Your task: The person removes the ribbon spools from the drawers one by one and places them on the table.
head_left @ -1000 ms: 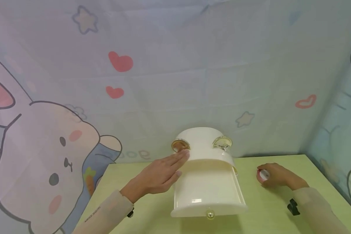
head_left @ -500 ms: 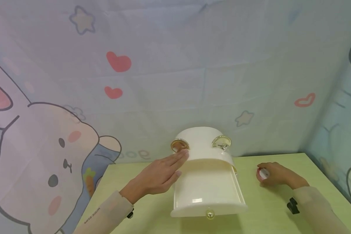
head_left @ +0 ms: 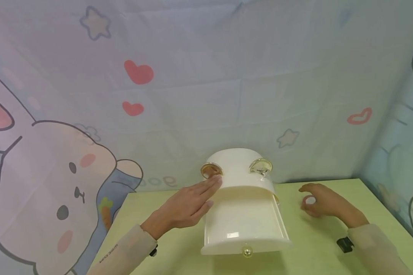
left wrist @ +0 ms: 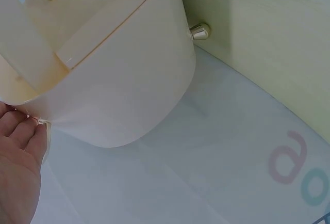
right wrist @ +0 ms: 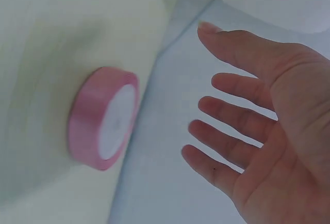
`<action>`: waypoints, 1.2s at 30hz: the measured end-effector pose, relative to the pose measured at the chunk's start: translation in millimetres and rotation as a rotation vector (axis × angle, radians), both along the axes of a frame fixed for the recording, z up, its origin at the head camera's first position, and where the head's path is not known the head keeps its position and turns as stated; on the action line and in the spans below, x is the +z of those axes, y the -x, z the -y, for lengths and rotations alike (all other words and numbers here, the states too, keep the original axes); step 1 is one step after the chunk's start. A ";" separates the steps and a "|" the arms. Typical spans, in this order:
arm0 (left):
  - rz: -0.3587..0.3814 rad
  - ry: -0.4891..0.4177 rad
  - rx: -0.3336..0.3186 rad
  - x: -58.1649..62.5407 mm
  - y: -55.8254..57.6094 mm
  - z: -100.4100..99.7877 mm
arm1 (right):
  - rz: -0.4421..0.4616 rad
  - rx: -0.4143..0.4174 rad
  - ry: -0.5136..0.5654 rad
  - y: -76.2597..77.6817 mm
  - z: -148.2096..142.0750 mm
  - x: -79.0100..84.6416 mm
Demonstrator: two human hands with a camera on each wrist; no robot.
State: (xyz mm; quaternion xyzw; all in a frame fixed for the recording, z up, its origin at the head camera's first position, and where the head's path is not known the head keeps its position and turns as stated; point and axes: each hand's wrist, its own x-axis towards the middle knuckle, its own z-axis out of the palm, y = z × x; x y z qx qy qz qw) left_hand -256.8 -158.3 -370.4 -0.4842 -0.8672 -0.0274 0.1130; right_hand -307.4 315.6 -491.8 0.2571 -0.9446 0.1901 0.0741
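Note:
A white alarm-clock-shaped box [head_left: 236, 168] with two gold-rimmed bells stands on the table, and its drawer [head_left: 246, 219] is pulled out toward me. My left hand [head_left: 189, 206] lies with straight fingers against the box's upper left, fingertips at the left bell [head_left: 211, 170]. In the left wrist view those fingertips touch the box's edge. To the right, a pink ribbon roll [right wrist: 87, 123] with a white centre rests on the tabletop. My right hand [right wrist: 268, 115] hovers over it, fingers spread and apart from the roll, holding nothing. In the head view that hand partly hides the roll.
The light green table [head_left: 165, 248] meets a cartoon-printed cloth [head_left: 192, 95] behind the box. A gold ball knob [head_left: 247, 251] sticks out from the drawer front. Another small metal knob [left wrist: 200, 31] projects from the box beside the table surface.
My right hand has let go of the ribbon roll, its fingers opening and lifting away. The roll stays where it was, and my left hand keeps its place on the box.

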 end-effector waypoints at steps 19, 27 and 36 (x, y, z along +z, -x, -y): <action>-0.004 -0.001 0.013 0.2 -1.6 1.3 | -0.095 -0.001 -0.042 -49.2 50.9 76.9; -0.005 -0.001 0.017 -0.7 -0.8 -1.1 | -0.246 0.047 0.011 -69.3 58.2 86.8; -0.016 -0.003 0.016 -1.0 -1.0 -0.3 | -0.474 0.115 0.119 -90.1 70.8 92.7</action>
